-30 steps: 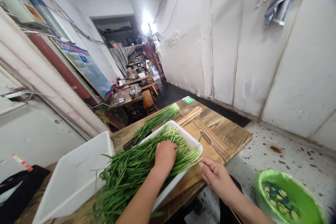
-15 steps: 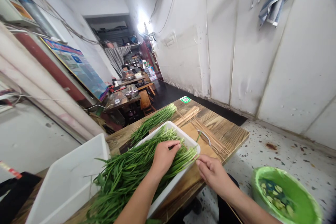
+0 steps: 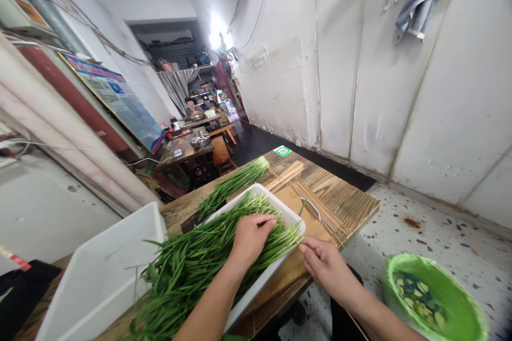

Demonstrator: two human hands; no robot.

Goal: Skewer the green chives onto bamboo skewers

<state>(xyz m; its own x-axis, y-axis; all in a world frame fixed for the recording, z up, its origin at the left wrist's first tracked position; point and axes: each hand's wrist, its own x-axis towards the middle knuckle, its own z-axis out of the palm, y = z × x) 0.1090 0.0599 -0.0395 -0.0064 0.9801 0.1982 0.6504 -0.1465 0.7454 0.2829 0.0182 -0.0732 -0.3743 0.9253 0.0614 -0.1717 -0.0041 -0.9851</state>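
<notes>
Long garlic chives fill a white plastic tray tilted across my view, with their pale cut ends toward the right. My left hand is over the stalks near that end, its thumb and forefinger pinched together; the fingertips partly hide what is between them. My right hand is closed in a pinch just outside the tray's right rim, touching the stalk ends. A thin bamboo skewer shows below my right forearm and appears to run to those fingers, though its middle is hidden.
Bamboo skewers lie on the wooden table beside a cutting board. Another chive bundle rests behind the tray. A white bin stands left; a green basin sits on the floor at right. A person is far back.
Both hands hold nearly the same place and pinch as before. The view has shifted very slightly.
</notes>
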